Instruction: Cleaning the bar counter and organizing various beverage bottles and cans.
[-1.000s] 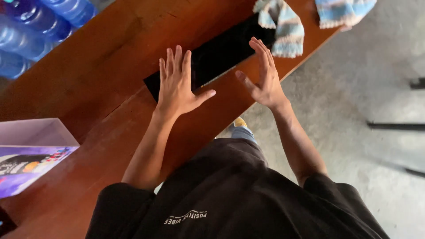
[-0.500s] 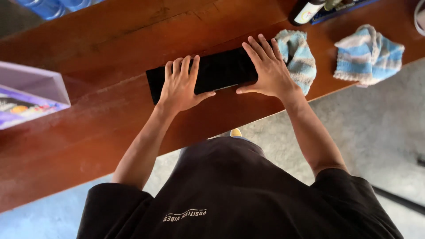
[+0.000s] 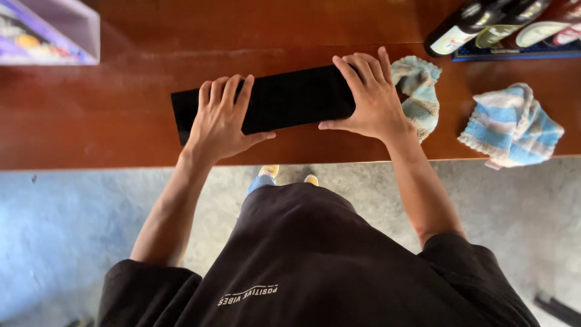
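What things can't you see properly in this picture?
- Black mat: in the head view, the left hand and right hand cover parts of its top, so its right end is hidden.
- Bottles: cut off by the top edge; only the lower parts show.
- Purple box: cut off at the top left corner.
- Striped cloth: partly under the right hand.
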